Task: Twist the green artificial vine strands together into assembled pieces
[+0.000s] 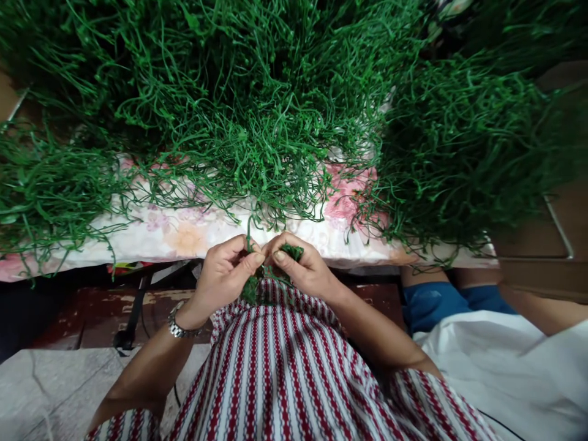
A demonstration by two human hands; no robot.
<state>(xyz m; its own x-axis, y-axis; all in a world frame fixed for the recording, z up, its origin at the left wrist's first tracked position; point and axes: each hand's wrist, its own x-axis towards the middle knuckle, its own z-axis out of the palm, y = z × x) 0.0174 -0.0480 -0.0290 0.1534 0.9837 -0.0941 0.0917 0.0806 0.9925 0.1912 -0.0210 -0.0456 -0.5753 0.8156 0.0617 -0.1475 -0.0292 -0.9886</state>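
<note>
From where I sit, I see both hands close together at the near edge of the flowered cloth (188,239). My left hand (225,272) is almost closed, with thumb and finger pinching a thin green stem (248,233) that pokes up. My right hand (305,269) is curled up too, its thumb and finger pressed near the left ones, and a green tuft (294,250) shows in its curl. I can't tell if the stem and the tuft are one piece. I think this is the finger-work part — joining or pulling apart little green bits — but the tips hide which. A move from here calls for a light pinch and slow, small tugs. Far from me lies a big green heap (229,73), with more green strands (459,153) to the right — loose ends could snag.
</note>
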